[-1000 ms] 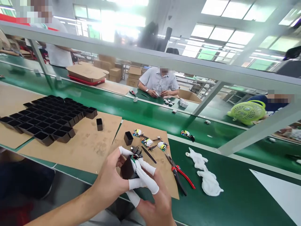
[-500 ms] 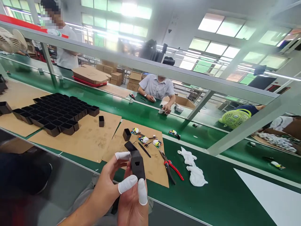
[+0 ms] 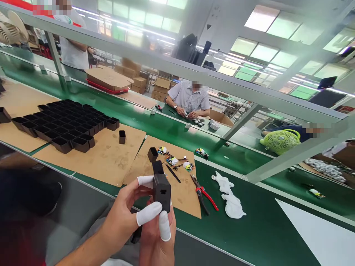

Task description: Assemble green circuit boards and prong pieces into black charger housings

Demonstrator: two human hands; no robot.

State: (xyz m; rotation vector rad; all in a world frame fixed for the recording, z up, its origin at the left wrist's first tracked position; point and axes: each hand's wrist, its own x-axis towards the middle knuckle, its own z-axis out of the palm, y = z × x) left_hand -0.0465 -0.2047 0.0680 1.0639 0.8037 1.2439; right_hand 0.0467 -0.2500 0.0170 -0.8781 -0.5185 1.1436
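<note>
A black plastic housing point(image 3: 162, 195) with a rectangular cutout in its end face is held between my two hands, above the front edge of the bench. My left hand point(image 3: 126, 208) grips it from the left, with a white finger cot on the thumb and on a finger. My right hand point(image 3: 158, 240) closes on it from below, its thumb in a white cot near the lower edge. Just behind the housing shows a flat black piece point(image 3: 158, 167); whether it touches the housing I cannot tell. An open black case point(image 3: 152, 154) and several circuit boards point(image 3: 172, 161) lie beyond on cardboard.
Red-and-black pliers point(image 3: 203, 194), a thin black tool point(image 3: 173, 173) and white finger cots point(image 3: 233, 205) lie to the right. Rows of black cases point(image 3: 66, 123) stand on cardboard at left. A metal frame point(image 3: 235, 125) crosses the bench; a co-worker point(image 3: 191, 98) sits opposite.
The view has shifted slightly. The housing in my hands has turned a little more upright. The co-worker opposite has brought both hands together around a small white thing.
</note>
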